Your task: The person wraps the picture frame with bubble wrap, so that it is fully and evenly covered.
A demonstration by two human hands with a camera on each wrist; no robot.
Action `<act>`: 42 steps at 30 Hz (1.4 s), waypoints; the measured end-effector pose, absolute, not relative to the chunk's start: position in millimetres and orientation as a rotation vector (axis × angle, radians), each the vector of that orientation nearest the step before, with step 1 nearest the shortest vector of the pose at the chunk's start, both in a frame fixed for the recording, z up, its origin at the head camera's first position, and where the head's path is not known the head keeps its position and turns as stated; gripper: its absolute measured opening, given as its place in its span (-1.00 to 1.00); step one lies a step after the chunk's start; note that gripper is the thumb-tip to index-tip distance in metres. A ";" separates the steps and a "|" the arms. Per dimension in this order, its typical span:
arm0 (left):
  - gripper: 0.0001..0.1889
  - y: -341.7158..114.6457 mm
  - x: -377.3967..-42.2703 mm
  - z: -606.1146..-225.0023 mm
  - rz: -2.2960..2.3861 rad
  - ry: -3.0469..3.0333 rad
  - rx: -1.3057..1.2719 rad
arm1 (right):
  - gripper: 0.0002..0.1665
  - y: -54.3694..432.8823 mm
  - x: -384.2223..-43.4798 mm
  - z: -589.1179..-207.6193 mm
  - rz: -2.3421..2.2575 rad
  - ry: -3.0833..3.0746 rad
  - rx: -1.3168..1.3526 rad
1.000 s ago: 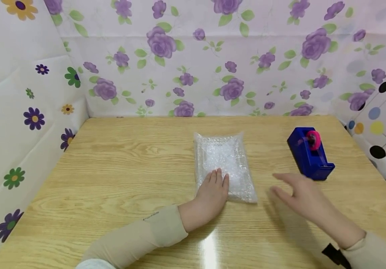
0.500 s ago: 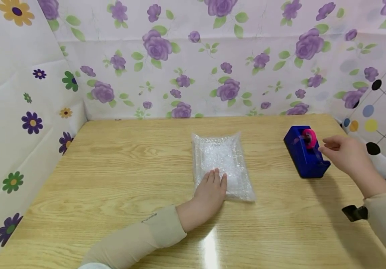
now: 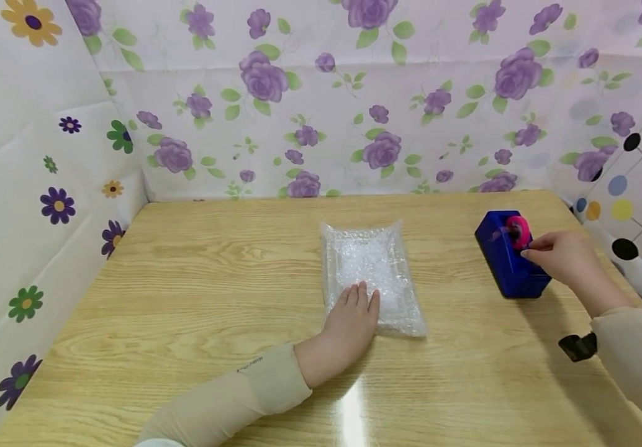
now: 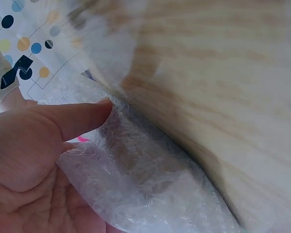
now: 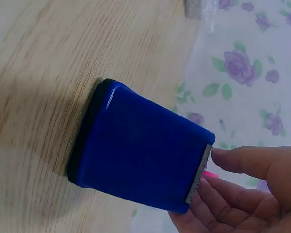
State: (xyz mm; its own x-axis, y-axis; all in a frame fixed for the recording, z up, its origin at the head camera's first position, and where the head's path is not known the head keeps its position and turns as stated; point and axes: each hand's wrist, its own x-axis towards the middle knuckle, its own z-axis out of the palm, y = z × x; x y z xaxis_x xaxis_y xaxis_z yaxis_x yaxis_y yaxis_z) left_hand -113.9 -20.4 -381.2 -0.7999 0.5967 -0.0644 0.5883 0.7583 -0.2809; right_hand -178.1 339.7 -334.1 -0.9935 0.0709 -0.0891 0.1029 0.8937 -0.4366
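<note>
A clear bubble-wrap packet (image 3: 368, 254) lies flat on the wooden table. My left hand (image 3: 351, 323) rests on its near part with fingers straight; in the left wrist view the thumb (image 4: 85, 119) lies against the bubble wrap (image 4: 150, 189). To the right stands a blue tape dispenser (image 3: 508, 267) holding a pink-cored roll of tape (image 3: 518, 233). My right hand (image 3: 569, 264) pinches the tape between the roll and the cutter, thumb and index tips together in the head view. From the right wrist, the thumb (image 5: 242, 162) shows right beside the toothed cutter (image 5: 200, 172); the index fingertip is hidden behind the dispenser.
The wooden table (image 3: 198, 279) reaches back to a wall sheet with purple flowers (image 3: 265, 77). Other patterned sheets, one with daisies (image 3: 57, 205) and one with dots (image 3: 623, 211), border its left and right sides.
My right hand has moved from the front of the dispenser up to its right side, then in to the tape. The left hand stays on the packet, which has not moved.
</note>
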 end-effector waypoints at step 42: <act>-0.56 -16.7 -113.9 -378.4 0.485 -2.935 -1.003 | -0.52 350.5 -178.1 -320.3 -0.840 2.787 0.202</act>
